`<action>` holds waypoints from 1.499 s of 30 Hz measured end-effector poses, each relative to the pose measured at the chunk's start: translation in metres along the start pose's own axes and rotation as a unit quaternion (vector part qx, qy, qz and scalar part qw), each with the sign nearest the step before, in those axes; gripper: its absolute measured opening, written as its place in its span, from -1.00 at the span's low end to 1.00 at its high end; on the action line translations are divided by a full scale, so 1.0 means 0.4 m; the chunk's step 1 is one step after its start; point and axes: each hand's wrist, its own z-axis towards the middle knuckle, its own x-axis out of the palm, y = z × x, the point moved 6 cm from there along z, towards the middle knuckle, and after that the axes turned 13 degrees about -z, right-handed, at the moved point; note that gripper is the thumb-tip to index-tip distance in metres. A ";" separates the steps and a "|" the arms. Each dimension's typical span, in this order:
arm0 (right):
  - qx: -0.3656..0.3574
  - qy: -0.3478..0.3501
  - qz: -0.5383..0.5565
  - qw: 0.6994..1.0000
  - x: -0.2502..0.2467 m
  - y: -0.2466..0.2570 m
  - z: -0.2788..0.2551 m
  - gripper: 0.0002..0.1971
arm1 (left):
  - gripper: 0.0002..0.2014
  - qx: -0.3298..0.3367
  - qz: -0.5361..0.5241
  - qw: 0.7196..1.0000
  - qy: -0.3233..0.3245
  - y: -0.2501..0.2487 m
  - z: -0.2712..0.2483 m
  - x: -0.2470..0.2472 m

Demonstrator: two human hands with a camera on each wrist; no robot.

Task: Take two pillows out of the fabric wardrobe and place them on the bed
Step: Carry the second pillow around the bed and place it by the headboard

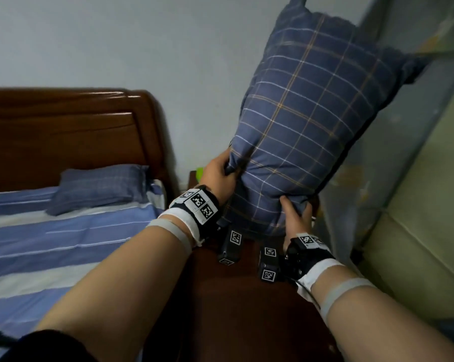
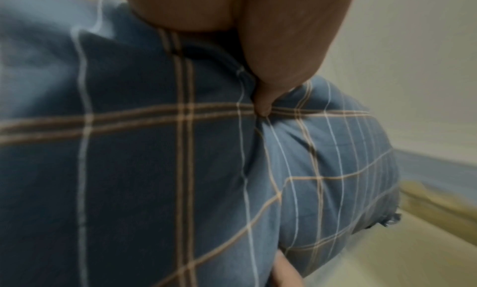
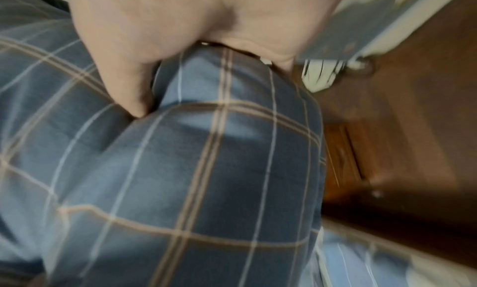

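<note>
A blue plaid pillow (image 1: 307, 121) stands on end in the air over a dark wooden nightstand (image 1: 233, 304), its top leaning toward the fabric wardrobe (image 1: 409, 121) on the right. My left hand (image 1: 219, 169) grips its lower left edge and my right hand (image 1: 295, 212) grips its bottom right corner. In the left wrist view my thumb (image 2: 271, 87) digs into the pillow (image 2: 154, 169). The right wrist view shows my other thumb (image 3: 123, 77) pressed into the plaid cloth (image 3: 206, 179). A second matching pillow (image 1: 100, 188) lies on the bed (image 1: 63, 246) by the headboard.
The bed has a blue and white striped sheet and a brown wooden headboard (image 1: 71, 131) on the left. A pale wall is behind. On the right, yellow-green fabric (image 1: 430, 218) lies low by the wardrobe. The nightstand sits between bed and wardrobe.
</note>
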 end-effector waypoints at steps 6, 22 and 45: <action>-0.029 0.168 0.032 0.985 0.331 0.061 -0.219 -0.11 | -0.61 -0.001 0.050 0.990 -0.128 -0.017 -0.157 -0.423; -0.084 0.709 -0.057 0.698 0.963 0.068 -1.127 -0.06 | -0.67 -0.100 0.244 0.735 -0.624 -0.328 -1.097 -1.034; -0.148 0.826 -0.022 0.544 0.385 -0.038 -2.243 -0.10 | -0.64 -0.100 0.286 0.606 -0.735 -0.973 -2.202 -0.948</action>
